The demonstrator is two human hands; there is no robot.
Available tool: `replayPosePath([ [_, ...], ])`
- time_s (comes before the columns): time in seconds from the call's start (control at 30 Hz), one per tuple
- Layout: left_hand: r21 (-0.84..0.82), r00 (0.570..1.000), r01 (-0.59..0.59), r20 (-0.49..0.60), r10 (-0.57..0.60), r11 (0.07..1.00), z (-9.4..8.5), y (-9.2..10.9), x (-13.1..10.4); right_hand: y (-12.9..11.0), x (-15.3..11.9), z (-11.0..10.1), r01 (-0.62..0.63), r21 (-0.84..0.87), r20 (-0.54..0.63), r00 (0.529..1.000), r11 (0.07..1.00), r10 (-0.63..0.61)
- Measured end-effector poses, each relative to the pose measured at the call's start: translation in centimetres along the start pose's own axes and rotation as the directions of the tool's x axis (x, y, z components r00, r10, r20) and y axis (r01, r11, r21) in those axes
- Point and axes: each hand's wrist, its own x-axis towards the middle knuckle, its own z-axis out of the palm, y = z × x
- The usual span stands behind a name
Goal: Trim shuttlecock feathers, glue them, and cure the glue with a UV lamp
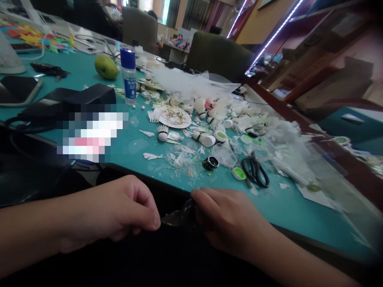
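My left hand (136,207) is closed in a pinch, thumb against fingertips, at the pointed left end of a small dark, glossy, see-through piece (173,219). My right hand (227,219) is closed around the other end of this piece, and its fingers hide part of it. The piece hangs in front of the table's near edge, over my dark lap; its exact kind cannot be made out. On the table just beyond my hands lie a small black ring-shaped pot (210,162), a green-filled cap (238,173) and a coiled black cord (255,171).
Shuttlecocks (163,133) and loose feather pieces (151,156) litter the green table (131,153). A paper plate (175,121) holds small gold bits. A blue-capped glue bottle (128,77) stands beside a green mango-like fruit (106,67). Clear plastic film (299,155) spreads right; a phone (19,91) lies left.
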Motion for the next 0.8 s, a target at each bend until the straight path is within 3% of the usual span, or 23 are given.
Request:
replayPosePath([
  [0.2, -0.011, 1.0, -0.006, 0.001, 0.006, 1.0, 0.08, 0.16, -0.07, -0.09, -0.03, -0.16, -0.002, 0.03, 0.024, 1.0, 1.0, 0.002],
  [0.57, -0.079, 0.99, -0.124, 0.056, 0.128, 0.989, -0.23, -0.15, 0.07, 0.29, -0.04, -0.08, -0.055, 0.16, 0.007, 0.998, 0.986, 0.055],
  [0.8, 0.027, 0.972, -0.23, -0.047, 0.231, 0.973, 0.19, -0.47, 0.01, 0.08, -0.15, -0.16, -0.102, 0.113, -0.034, 0.994, 0.988, 0.106],
])
